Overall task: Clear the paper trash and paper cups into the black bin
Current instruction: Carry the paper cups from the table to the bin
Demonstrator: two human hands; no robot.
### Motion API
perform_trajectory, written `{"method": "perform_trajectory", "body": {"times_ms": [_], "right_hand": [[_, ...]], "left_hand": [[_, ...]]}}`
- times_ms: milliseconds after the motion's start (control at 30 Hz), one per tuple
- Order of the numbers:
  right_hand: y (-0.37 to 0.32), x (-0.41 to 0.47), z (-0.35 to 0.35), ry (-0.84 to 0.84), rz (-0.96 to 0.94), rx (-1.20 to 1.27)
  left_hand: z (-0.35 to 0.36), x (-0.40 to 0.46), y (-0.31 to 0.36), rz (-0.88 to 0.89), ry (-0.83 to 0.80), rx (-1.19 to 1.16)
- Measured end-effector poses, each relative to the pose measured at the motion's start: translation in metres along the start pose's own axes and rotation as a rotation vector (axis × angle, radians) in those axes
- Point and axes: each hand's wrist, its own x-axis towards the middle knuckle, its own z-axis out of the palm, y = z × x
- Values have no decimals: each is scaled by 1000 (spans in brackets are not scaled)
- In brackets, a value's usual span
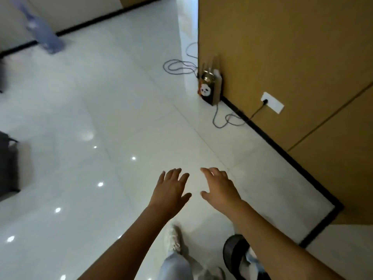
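My left hand point(170, 190) and my right hand point(219, 186) are stretched out side by side over the white tiled floor, fingers spread, holding nothing. Below them, by my feet, a round black bin point(234, 257) stands on the floor, partly hidden by my right forearm; something white shows inside it. A brown paper bag point(211, 88) with a panda picture stands against the corner of the brown wall, far ahead of both hands. No paper cups are in view.
Grey cables point(177, 67) loop on the floor beside the bag, and another runs to a wall socket point(272, 102). A blurred blue water bottle point(43, 35) stands at the far left. A dark object point(8, 164) sits at the left edge.
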Motion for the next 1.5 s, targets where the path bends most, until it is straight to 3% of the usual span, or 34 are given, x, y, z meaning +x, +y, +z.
{"method": "perform_trajectory", "body": {"times_ms": [300, 500, 700, 1500], "right_hand": [[-283, 71, -36, -16, -456, -186], [-454, 109, -7, -71, -622, -203], [-570, 142, 40, -193, -742, -224], [-956, 502, 67, -418, -1001, -292]], "left_hand": [[-115, -115, -220, -458, 239, -150], [-156, -190, -358, -677, 338, -204], [-164, -240, -458, -879, 406, -287], [-271, -108, -869, -1305, 499, -557]]}}
